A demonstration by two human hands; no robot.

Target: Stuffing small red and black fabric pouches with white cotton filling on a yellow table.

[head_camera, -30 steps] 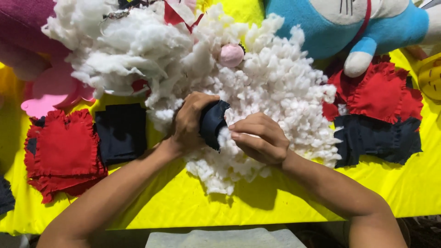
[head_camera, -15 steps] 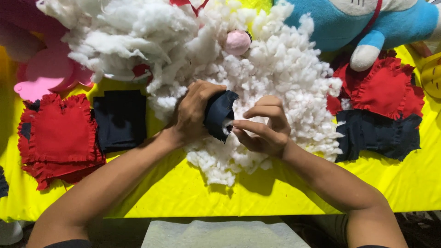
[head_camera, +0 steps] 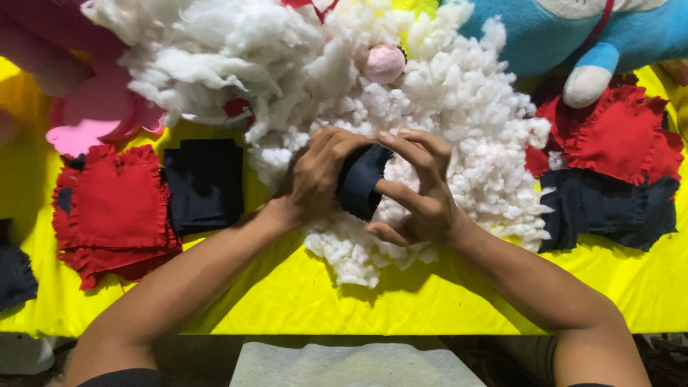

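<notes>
My left hand [head_camera: 315, 175] grips a small dark navy fabric pouch [head_camera: 360, 180] above a big heap of white stuffing fibre [head_camera: 459, 136] on the yellow tablecloth [head_camera: 287, 294]. My right hand [head_camera: 416, 190] is at the pouch's open side, fingers bent, thumb and fingertips touching its edge. Whether the right hand pinches any fibre is hidden by the fingers. The pouch looks partly filled and rounded.
Red frilled fabric pieces [head_camera: 115, 208] and a flat navy square [head_camera: 203, 183] lie at the left. More red pieces [head_camera: 616, 132] and navy pieces [head_camera: 609, 208] lie at the right. A blue plush toy [head_camera: 573, 36] and a pink ball [head_camera: 385, 63] sit at the back.
The right hand's fingers have lifted and spread over the pouch's opening. The left hand has kept its grip on the pouch, which has tilted slightly.
</notes>
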